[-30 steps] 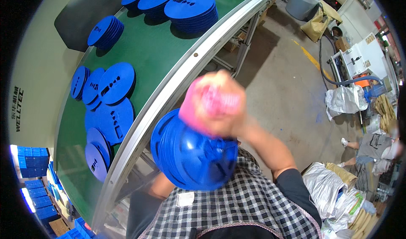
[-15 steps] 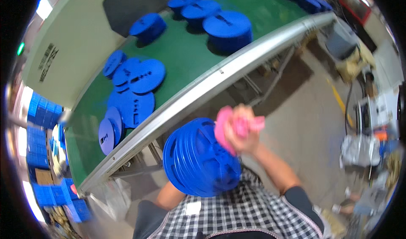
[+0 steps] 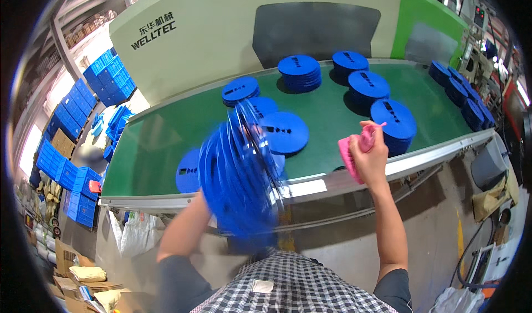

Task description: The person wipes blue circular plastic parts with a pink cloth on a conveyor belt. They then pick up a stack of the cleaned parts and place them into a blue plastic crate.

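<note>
Matt-faced plastic discs [image 3: 286, 134] top a smooth belt [image 3: 149, 158] with a shiny metal edge [image 3: 307, 188], alongside dull pink cloth [image 3: 348, 153] and a woven fabric apron [image 3: 299, 282].

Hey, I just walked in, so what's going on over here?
A person in a checked apron stands at a green-topped table. The right hand grips a crumpled pink cloth near the table's front edge. The left forearm reaches up to a motion-blurred stack of blue discs in front of the body; the blur and the stack mostly hide the left hand. More piles of blue discs sit on the table.
</note>
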Action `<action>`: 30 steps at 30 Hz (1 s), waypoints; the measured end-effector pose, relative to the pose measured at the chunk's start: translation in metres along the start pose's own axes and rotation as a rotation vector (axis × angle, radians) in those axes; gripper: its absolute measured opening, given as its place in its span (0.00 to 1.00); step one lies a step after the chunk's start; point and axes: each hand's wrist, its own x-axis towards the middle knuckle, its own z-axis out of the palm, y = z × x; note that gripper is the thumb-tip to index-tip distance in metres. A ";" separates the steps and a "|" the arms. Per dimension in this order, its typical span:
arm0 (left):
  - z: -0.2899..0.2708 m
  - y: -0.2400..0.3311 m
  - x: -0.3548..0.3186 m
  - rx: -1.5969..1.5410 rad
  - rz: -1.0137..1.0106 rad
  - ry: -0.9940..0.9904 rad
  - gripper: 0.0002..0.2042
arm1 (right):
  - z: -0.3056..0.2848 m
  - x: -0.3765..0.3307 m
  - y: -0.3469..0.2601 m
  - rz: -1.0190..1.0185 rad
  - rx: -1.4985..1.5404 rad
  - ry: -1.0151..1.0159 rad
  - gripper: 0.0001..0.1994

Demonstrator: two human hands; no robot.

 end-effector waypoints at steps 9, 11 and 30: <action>-0.315 -0.151 0.258 -0.236 -0.562 0.718 0.13 | 0.066 0.027 0.110 0.308 -0.403 -0.028 0.23; -0.442 -0.162 0.269 0.661 -0.732 0.497 0.17 | 0.097 0.025 0.098 0.219 -0.354 -0.033 0.22; -0.350 -0.239 0.309 1.028 -1.084 0.262 0.11 | 0.083 0.033 0.092 0.206 -0.488 -0.130 0.17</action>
